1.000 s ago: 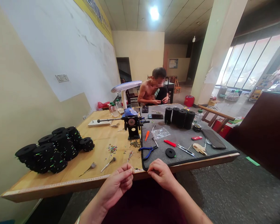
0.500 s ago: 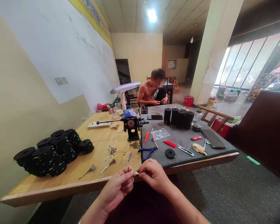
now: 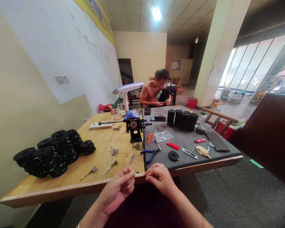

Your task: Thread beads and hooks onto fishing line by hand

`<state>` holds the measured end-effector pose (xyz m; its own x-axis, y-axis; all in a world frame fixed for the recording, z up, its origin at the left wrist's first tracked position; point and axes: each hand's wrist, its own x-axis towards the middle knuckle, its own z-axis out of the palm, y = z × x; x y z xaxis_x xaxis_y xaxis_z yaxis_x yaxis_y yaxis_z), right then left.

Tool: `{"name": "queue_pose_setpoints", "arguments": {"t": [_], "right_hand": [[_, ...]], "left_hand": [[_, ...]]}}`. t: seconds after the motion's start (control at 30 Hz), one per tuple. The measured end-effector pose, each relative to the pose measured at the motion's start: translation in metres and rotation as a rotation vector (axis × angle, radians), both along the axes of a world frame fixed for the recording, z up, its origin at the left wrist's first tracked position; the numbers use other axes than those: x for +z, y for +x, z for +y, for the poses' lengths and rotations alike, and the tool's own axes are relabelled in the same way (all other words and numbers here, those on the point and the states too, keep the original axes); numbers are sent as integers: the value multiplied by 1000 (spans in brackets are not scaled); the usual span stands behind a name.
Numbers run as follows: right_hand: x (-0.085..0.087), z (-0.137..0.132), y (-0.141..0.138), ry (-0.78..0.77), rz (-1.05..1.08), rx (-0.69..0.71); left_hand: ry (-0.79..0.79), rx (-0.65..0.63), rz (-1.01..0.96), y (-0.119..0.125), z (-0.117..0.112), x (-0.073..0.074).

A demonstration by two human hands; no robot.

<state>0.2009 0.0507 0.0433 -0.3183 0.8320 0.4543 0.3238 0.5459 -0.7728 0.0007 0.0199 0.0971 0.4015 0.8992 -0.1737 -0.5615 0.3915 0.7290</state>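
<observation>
My left hand (image 3: pixel 120 187) is closed in a pinch over the table's front edge, thumb against forefinger. Facing it, my right hand (image 3: pixel 160 179) is pinched too. A thin line with a small dark piece (image 3: pixel 138 172) on it spans the short gap between my fingertips; its exact kind is too small to tell. Just beyond lie blue-handled pliers (image 3: pixel 151 155), a heap of coloured beads (image 3: pixel 114 152) and a pile of small metal pieces (image 3: pixel 137 146). Behind these stands a black hand-cranked winder (image 3: pixel 134 129).
Black foam spools (image 3: pixel 47 155) stuck with small coloured bits crowd the left; several plain black spools (image 3: pixel 182 119) stand back right. Scissors (image 3: pixel 188 152), a red-handled tool (image 3: pixel 172 146) and a phone (image 3: pixel 217 141) lie on the grey mat (image 3: pixel 161 164). A person (image 3: pixel 154 91) sits across the table.
My hands have drawn slightly apart, the left going a little left and the right a little right. More of the line and dark piece shows between them.
</observation>
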Motion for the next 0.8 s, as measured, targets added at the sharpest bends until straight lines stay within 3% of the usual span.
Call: {"name": "queue_pose_setpoints", "arguments": {"t": [0.5, 0.8], "right_hand": [[-11, 3, 5, -26, 7, -52], [18, -7, -5, 30, -23, 66]], "left_hand": [[-16, 0, 12, 3, 0, 4], [-8, -32, 56, 2, -1, -4]]}}
